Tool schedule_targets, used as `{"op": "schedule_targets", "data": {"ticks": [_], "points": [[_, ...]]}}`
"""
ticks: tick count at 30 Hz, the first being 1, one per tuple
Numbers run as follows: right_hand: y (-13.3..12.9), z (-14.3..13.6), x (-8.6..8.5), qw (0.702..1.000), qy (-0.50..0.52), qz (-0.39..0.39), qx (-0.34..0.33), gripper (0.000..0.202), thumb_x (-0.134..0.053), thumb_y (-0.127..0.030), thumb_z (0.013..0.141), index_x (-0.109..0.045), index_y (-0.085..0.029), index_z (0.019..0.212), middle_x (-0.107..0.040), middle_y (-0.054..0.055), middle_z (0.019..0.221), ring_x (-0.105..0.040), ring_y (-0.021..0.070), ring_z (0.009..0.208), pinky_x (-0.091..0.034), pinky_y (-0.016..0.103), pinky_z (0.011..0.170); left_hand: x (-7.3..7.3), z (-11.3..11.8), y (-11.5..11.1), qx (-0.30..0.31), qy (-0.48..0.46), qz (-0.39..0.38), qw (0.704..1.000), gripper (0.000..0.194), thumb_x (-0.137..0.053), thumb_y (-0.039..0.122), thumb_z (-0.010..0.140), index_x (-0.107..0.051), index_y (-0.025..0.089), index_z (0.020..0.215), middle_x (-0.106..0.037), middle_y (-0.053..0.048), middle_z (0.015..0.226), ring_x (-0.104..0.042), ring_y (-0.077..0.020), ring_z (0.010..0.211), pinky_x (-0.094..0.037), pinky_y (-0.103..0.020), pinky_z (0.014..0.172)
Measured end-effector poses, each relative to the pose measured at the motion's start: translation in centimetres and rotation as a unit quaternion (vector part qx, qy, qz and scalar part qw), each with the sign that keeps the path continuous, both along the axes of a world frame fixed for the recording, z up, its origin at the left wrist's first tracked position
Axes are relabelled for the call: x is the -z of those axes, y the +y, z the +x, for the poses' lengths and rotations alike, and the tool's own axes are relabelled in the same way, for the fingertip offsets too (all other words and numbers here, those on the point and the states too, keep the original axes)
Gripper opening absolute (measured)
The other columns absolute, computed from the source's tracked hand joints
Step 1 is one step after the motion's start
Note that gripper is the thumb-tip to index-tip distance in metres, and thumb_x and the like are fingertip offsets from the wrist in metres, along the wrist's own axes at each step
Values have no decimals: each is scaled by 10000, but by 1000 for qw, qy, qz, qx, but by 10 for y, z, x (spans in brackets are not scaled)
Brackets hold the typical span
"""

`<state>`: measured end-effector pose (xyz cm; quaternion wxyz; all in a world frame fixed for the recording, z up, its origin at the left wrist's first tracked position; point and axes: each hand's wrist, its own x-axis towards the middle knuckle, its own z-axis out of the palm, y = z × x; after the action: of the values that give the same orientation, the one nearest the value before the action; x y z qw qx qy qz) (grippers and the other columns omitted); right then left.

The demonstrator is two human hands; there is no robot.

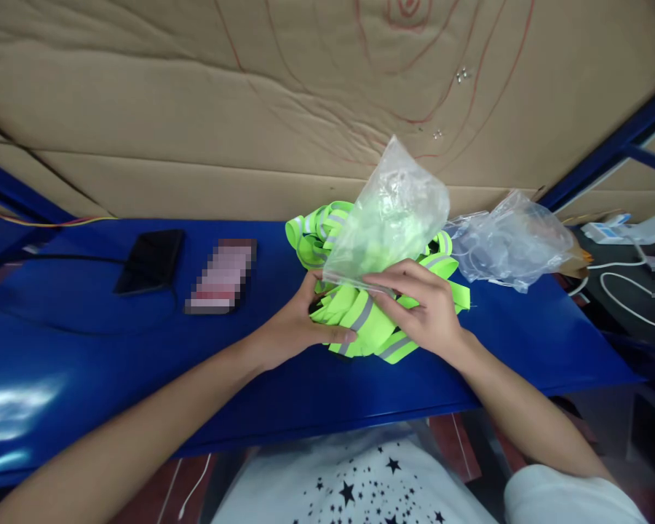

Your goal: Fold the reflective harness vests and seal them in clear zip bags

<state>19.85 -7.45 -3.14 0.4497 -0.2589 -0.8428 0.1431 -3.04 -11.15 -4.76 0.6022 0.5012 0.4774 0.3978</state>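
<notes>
A loose heap of neon-yellow reflective straps with grey stripes lies on the blue table. Over it leans a clear plastic bag, its mouth edge toward me and its corner pointing up. My left hand is closed around the left side of the straps, thumb on top, with the other fingers partly hidden behind the bag and straps. With thumb and fingers, my right hand pinches the bag's lower edge, just above the straps. Neon colour shows through the bag's film; I cannot tell whether any strap is inside it.
On the left of the blue table lie a phone and a black device with a cable. Crumpled clear bags sit at the right. A cardboard wall rises behind. White cables and chargers lie far right.
</notes>
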Motion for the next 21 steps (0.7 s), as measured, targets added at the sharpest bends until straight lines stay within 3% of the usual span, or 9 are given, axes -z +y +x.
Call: {"op": "schedule_targets", "data": {"ticks": [3, 6, 11, 16, 21], "points": [[-1, 1, -1, 999, -23, 32, -27, 258, -642, -181, 1000, -770, -264, 1208, -708, 41, 976, -704, 156, 866, -601, 291, 740, -2, 0, 0, -2, 3, 17, 1000, 957, -992, 320, 576, -536, 261, 1416, -655, -71, 1415, -570, -324, 1391, -497, -469, 1148], [1, 5, 0, 995, -59, 81, -14, 313, -598, -137, 1009, -732, -267, 1260, -686, 58, 1023, -703, 164, 890, -605, 305, 768, -3, 1, 1, 5, -19, -22, 1000, 782, -986, 319, 601, -657, 223, 1304, -726, -76, 1310, -641, -340, 1298, -522, -486, 1111], [6, 8, 4, 987, -84, 127, 46, 299, -585, -96, 979, -630, -235, 1239, -660, 90, 1116, -699, 216, 1034, -606, 360, 867, -2, 4, 0, -72, -98, -28, 992, 737, -993, 265, 601, -675, 216, 1265, -754, -56, 1243, -695, -285, 1187, -554, -407, 1040], [5, 4, 13, 974, -130, 155, 105, 232, -523, -75, 997, -604, -233, 1147, -683, 68, 1035, -705, 191, 987, -599, 317, 820, -1, 10, -1, -125, -149, -10, 981, 646, -979, 219, 607, -679, 202, 1178, -758, -30, 1118, -713, -219, 1027, -573, -327, 914], [4, 0, 24, 967, -115, 177, 144, 191, -537, -87, 992, -616, -200, 1123, -658, 67, 948, -668, 179, 818, -554, 308, 652, -2, 9, -1, -152, -175, 22, 972, 554, -959, 142, 586, -669, 199, 1054, -743, 4, 1015, -704, -192, 962, -569, -293, 870]]}}
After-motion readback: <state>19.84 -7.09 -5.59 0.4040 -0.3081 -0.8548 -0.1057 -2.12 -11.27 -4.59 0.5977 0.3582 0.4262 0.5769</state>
